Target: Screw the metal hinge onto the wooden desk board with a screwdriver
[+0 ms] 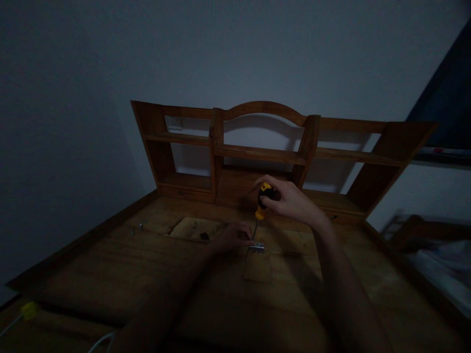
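Observation:
My right hand [290, 200] is wrapped round the yellow and black handle of a screwdriver [262, 203], held nearly upright with its tip down on a small metal hinge [256, 247] on the wooden desk top [128, 274]. My left hand [232, 236] rests on the desk just left of the hinge, fingers curled and pressed down beside the screwdriver shaft. Whether it pinches anything is too dark to tell.
A wooden hutch with shelves [257, 154] stands at the back of the desk against a pale wall. A shallow rectangular recess [195, 229] opens in the desk left of my hands. White cable [99, 343] lies at the near left. A bed [437, 264] sits to the right.

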Action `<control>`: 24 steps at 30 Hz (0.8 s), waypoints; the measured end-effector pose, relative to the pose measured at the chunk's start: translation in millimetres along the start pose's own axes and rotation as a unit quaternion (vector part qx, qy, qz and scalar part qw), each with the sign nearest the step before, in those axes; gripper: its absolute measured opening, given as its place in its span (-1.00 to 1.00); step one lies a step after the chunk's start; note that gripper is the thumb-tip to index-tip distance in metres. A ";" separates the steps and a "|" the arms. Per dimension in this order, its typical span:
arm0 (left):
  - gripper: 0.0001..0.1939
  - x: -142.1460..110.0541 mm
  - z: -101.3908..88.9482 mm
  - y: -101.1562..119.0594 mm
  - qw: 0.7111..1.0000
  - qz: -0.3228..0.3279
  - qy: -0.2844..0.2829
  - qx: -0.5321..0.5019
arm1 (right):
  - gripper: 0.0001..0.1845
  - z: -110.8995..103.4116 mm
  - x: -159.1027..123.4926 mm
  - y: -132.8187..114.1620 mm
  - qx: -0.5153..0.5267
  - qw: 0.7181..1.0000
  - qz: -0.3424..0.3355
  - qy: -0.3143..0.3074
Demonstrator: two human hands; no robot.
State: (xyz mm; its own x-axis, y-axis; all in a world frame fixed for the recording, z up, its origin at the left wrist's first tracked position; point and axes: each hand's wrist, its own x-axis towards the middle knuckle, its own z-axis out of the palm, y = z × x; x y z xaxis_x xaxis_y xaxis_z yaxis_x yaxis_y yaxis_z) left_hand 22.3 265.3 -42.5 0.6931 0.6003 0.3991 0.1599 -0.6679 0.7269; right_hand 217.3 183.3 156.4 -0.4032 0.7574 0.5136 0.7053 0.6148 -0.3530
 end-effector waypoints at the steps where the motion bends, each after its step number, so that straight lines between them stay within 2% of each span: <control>1: -0.73 -0.1 0.1 -0.2 1.000 0.001 0.001 0.002 | -0.72 -2.0 -1.3 0.7 0.000 1.000 0.006 -0.005; 9: -0.76 -0.2 -1.4 6.1 1.000 -0.011 0.006 0.006 | -0.66 5.4 3.4 7.8 -0.041 0.998 0.003 0.041; 14: -0.75 -0.4 -3.0 8.5 1.000 -0.007 -0.009 -0.001 | -0.56 3.7 2.8 7.1 -0.032 0.999 -0.010 0.016; 16: -0.75 -0.3 -3.5 9.3 1.000 -0.013 -0.015 -0.001 | -0.57 5.1 2.6 7.3 -0.030 0.999 -0.016 0.024; 24: -0.73 0.4 -1.6 5.0 1.000 -0.017 -0.007 0.001 | -0.62 27.1 8.2 0.7 -0.047 0.995 -0.035 0.083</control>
State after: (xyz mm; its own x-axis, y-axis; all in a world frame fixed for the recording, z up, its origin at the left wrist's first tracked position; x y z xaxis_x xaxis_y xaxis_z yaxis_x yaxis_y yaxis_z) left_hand 22.3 262.9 -37.9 0.6968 0.6164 0.3669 0.1839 -0.6479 0.7392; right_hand 198.7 195.8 139.2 -0.3563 0.6619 0.6595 0.7334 0.6354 -0.2415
